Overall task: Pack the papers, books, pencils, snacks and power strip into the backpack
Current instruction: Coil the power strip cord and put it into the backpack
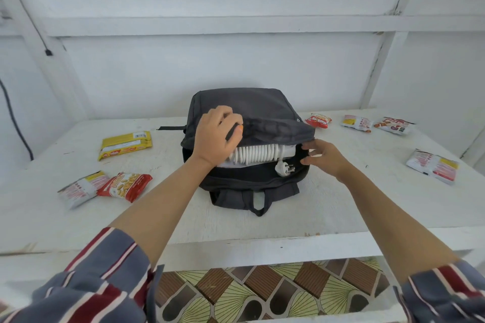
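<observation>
A dark grey backpack (262,110) lies on the white table (341,204) with its main opening facing me. Inside the opening lies a white power strip (258,155) wound with its cable, and its plug (284,169) hangs out over the lower lip. My left hand (216,136) grips the upper flap at its left side and holds it up. My right hand (324,156) pinches the flap's edge at the right corner of the opening. Snack packets lie on the table on both sides of the bag.
On the left are a yellow packet (126,144), a red peanut packet (124,186) and a white-red packet (81,187). On the right are a small red packet (318,120), two packets (357,123) (393,125) farther back and one (433,166) near the right edge. A white wall stands behind.
</observation>
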